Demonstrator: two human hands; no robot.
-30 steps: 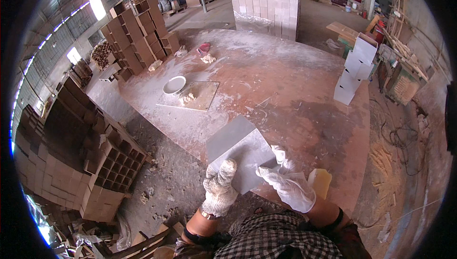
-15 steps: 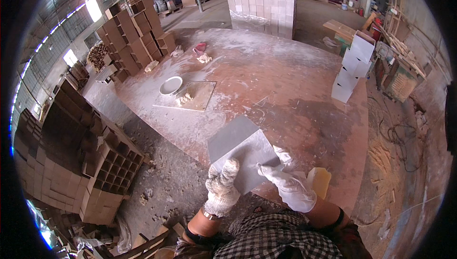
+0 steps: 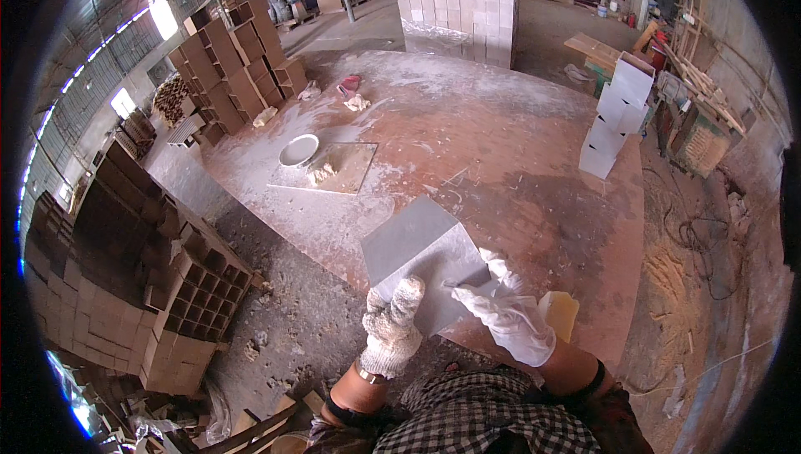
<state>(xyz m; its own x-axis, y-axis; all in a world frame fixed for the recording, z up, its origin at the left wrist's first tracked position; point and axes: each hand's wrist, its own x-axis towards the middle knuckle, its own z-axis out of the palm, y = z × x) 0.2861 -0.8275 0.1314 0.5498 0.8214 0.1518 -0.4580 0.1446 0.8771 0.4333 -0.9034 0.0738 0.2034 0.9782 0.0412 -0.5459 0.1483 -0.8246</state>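
Observation:
A grey-white coated box [image 3: 415, 241] is held tilted in front of me, over the near edge of the reddish table [image 3: 501, 162]. My left hand [image 3: 392, 329], in a white knit glove, is closed on its near left side, fingers laid over the pale face. On the right side, my right hand [image 3: 516, 319] grips the box in a smoother white glove, a finger and thumb across its edge. Its other fingers are partly hidden by the box. A yellow sponge-like block [image 3: 559, 312] lies on the table just beside my right wrist.
On the table stand a bowl [image 3: 289, 162] on a square board [image 3: 357, 170] with a crumpled cloth, and stacked white boxes [image 3: 613, 112] at the right edge. Brown boxes [image 3: 225, 58] rise behind. More brown boxes [image 3: 188, 354] are piled left. A hose [image 3: 705, 245] lies on the right floor.
The box has shifted very slightly up and left, and its tilt has altered a little. Both hands keep their hold.

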